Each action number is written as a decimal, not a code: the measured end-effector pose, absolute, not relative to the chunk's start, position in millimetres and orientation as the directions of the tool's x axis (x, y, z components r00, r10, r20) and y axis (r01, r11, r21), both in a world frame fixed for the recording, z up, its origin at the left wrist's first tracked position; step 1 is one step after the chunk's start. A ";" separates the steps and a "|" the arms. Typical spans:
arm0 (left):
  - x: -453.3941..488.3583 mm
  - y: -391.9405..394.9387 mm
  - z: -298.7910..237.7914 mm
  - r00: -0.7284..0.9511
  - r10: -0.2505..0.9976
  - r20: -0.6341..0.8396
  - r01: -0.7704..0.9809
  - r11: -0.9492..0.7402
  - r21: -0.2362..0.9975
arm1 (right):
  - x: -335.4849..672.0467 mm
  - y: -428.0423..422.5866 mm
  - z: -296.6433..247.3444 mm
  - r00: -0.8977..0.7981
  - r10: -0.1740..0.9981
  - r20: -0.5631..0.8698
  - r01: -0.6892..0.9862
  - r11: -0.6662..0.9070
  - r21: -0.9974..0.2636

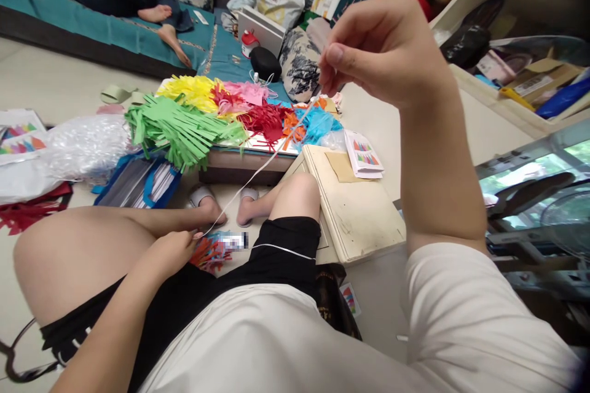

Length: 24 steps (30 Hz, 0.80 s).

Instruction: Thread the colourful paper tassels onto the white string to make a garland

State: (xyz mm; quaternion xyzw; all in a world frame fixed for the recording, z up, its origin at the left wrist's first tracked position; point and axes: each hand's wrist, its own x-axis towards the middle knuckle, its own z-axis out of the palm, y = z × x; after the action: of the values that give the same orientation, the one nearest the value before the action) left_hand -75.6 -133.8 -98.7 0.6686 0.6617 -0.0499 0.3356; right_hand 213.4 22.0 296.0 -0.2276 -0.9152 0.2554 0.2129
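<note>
String [258,173], thin, white and pulled taut, runs in a straight slant from the right hand [382,49] down to the left hand [173,252]. Raised high, the right hand pinches the upper end of the string between thumb and bent fingers, the other fingers curled in. Low over the lap, the left hand closes narrowly on the lower end, just beside a small bunch of cut paper fringe [212,253] in red and blue that lies on the black shorts [276,258]; whether the fingers also grip that fringe is hard to tell, since a blurred patch covers part of it. Beyond the left hand, past the bare feet in pale sandals [200,195], a low board carries heaps of paper fringe: long green strips [179,126], flat and limp, then yellow [191,91], pink [246,93], red [267,121], orange and light blue [320,124] tufts. Under the right hand sits a cream, scuffed flat box [354,206] with a small printed packet [364,161] on its far end. Left of the left hand lie a crinkled clear plastic bag [85,147] and a blue folder of sheets [138,181]. Far beyond, another person's bare feet [166,27] rest on a teal mat.
</note>
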 end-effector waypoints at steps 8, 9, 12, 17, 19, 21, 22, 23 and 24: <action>-73.9 -131.8 -112.9 0.101 0.880 -0.463 0.902 0.115 0.416 | 220.3 23.0 291.9 -0.799 0.526 0.292 0.288 0.761 -0.582; -74.0 -131.2 -113.7 0.104 0.880 -0.464 0.900 0.116 0.421 | 221.2 23.3 291.2 -0.798 0.524 0.297 0.281 0.761 -0.585; -73.6 -129.6 -115.6 0.112 0.875 -0.472 0.898 0.114 0.425 | 223.8 23.8 290.0 -0.787 0.542 0.296 0.301 0.755 -0.583; -71.3 -128.6 -114.2 0.135 0.863 -0.486 0.905 0.093 0.416 | 227.1 24.0 288.8 -0.772 0.564 0.295 0.333 0.753 -0.567; -70.3 -129.0 -112.6 0.139 0.859 -0.493 0.902 0.096 0.421 | 227.2 24.1 287.7 -0.764 0.574 0.295 0.335 0.743 -0.580; -69.4 -129.6 -112.1 0.138 0.854 -0.502 0.900 0.104 0.424 | 226.8 23.9 286.6 -0.758 0.583 0.292 0.333 0.731 -0.596; -69.1 -129.8 -112.8 0.142 0.853 -0.502 0.898 0.103 0.428 | 226.6 23.7 286.1 -0.757 0.584 0.291 0.332 0.729 -0.599; -69.0 -130.0 -114.1 0.149 0.853 -0.500 0.896 0.097 0.433 | 226.6 23.5 285.7 -0.759 0.583 0.289 0.331 0.728 -0.600; -69.0 -130.0 -116.2 0.161 0.854 -0.495 0.896 0.084 0.437 | 226.9 23.3 285.4 -0.762 0.581 0.288 0.331 0.731 -0.597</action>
State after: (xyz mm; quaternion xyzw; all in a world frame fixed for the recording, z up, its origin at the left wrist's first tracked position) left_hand -69.0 -130.0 -116.2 0.6760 0.6470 -0.0295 0.3515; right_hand 226.9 23.3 285.4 -0.2533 -0.9001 0.2656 0.2346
